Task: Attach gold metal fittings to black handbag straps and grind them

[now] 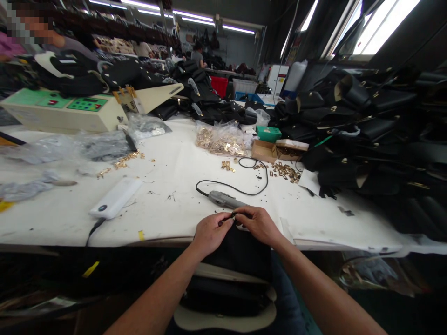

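Observation:
A black handbag with a pale lining rests on my lap, its upper part against the table's front edge. My left hand is closed at the top of the bag, thumb and fingers pinching its edge. Close beside it, my right hand pinches the same spot from the other side. Between the fingertips is a small dark part, too small to make out. Just beyond the hands lies a grey electric screwdriver with a black cord.
Loose gold metal fittings lie near small cardboard boxes and bagged fittings. A white power bank is at left, before a cream machine. Black bags are piled at right. People work in the background.

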A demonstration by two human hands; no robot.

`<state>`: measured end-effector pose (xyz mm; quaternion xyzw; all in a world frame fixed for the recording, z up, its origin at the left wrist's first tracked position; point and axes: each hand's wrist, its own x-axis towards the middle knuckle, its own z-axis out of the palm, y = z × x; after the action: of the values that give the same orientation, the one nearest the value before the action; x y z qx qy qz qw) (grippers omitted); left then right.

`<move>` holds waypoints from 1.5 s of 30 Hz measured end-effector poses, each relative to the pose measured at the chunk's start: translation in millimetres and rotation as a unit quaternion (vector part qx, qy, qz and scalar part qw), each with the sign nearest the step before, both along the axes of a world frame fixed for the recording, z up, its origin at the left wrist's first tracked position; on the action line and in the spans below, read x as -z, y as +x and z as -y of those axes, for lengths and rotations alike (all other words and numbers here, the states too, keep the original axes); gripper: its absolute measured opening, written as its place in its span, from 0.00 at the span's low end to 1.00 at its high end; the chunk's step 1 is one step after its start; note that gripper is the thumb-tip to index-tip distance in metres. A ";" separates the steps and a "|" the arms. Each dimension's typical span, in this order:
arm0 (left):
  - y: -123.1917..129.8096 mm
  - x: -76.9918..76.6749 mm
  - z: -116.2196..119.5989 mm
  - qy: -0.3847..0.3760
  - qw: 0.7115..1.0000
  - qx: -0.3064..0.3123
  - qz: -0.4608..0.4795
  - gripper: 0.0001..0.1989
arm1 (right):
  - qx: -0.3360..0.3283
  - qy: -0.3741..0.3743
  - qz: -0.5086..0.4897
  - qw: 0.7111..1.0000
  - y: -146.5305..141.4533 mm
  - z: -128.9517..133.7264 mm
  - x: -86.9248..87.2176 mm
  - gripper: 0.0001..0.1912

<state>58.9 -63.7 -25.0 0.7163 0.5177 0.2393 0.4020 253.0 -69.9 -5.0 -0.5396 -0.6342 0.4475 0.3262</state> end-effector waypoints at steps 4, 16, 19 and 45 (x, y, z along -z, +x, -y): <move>0.7 2.2 -1.8 -0.002 1.000 -0.012 0.009 0.17 | 0.002 -0.013 -0.005 1.000 -0.4 -1.1 -1.7 0.14; 4.8 5.9 -9.6 -0.025 0.998 -0.032 0.039 0.17 | 0.031 -0.057 -0.067 0.996 -1.5 -5.0 6.8 0.14; 4.5 6.0 -10.0 -0.032 0.999 -0.026 0.034 0.18 | 0.031 -0.063 -0.078 0.994 -1.1 -5.8 6.8 0.14; 12.5 8.1 -8.5 -0.022 0.997 -0.064 0.025 0.16 | 0.103 -0.040 -0.059 0.992 -4.3 -2.7 21.5 0.12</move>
<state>71.4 -55.1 -33.1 0.6664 0.5574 0.2715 0.4141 248.6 -67.2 -26.5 -0.5874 -0.5366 0.4675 0.3853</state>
